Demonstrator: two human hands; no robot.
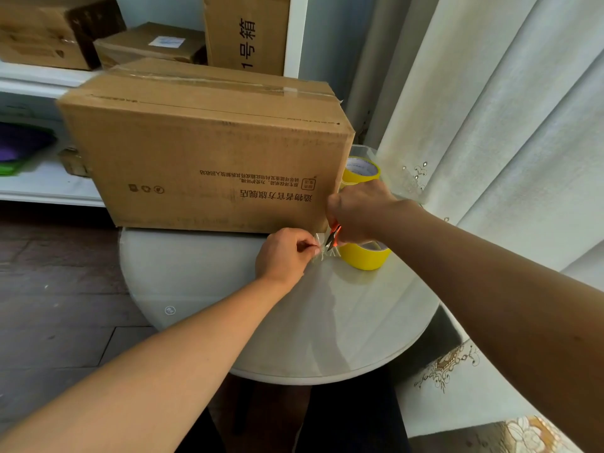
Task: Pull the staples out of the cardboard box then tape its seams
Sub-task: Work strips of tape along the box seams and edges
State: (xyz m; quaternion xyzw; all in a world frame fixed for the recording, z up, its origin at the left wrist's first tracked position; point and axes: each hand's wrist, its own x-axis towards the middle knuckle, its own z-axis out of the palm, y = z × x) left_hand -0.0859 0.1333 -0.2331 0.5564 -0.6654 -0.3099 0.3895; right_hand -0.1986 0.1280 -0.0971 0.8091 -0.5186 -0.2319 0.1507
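The cardboard box (209,148) sits at the back edge of the surface (248,308). The taping step is in hand: the left hand (284,253) pinches clear tape (322,248), and the right hand (359,210) grips small orange-handled scissors (334,238). Next, the tape likely needs one clean snip.

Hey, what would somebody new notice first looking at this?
A big cardboard box fills the far half of a round table. At its lower right corner, the left hand pinches clear tape while the right hand holds small orange-handled scissors; yellow tape rolls sit beside them.
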